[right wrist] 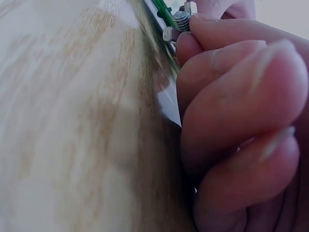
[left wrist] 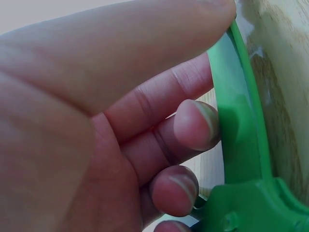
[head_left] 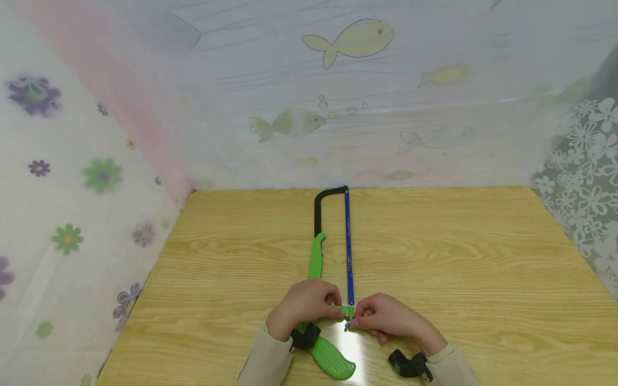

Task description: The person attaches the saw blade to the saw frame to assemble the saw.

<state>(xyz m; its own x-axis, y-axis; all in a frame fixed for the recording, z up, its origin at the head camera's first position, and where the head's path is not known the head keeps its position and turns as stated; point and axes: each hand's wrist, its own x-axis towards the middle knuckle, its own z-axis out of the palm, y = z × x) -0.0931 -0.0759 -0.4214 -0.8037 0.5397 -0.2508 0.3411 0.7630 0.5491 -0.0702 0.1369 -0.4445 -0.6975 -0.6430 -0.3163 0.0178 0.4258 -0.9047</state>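
Observation:
A hacksaw lies on the wooden table, with a black front frame (head_left: 317,214), a green handle (head_left: 333,360) and a blue blade (head_left: 349,246) running along its right side. My left hand (head_left: 309,301) pinches the short green arm (head_left: 344,310) at the blade's near end. In the left wrist view, the thumb and index finger of that left hand (left wrist: 145,101) hold the green arm (left wrist: 239,116), the other fingers curled beside it. My right hand (head_left: 388,316) pinches the metal wing nut (head_left: 347,325) just below that arm. Threads and a wing of the nut (right wrist: 167,34) show in the right wrist view.
The wooden tabletop (head_left: 458,241) spreads out on both sides of the saw. A fish-patterned curtain (head_left: 289,161) hangs along the back edge, and flower-patterned sheets (head_left: 67,203) hang at the sides. Black wrist cameras (head_left: 407,364) are strapped at both sleeves.

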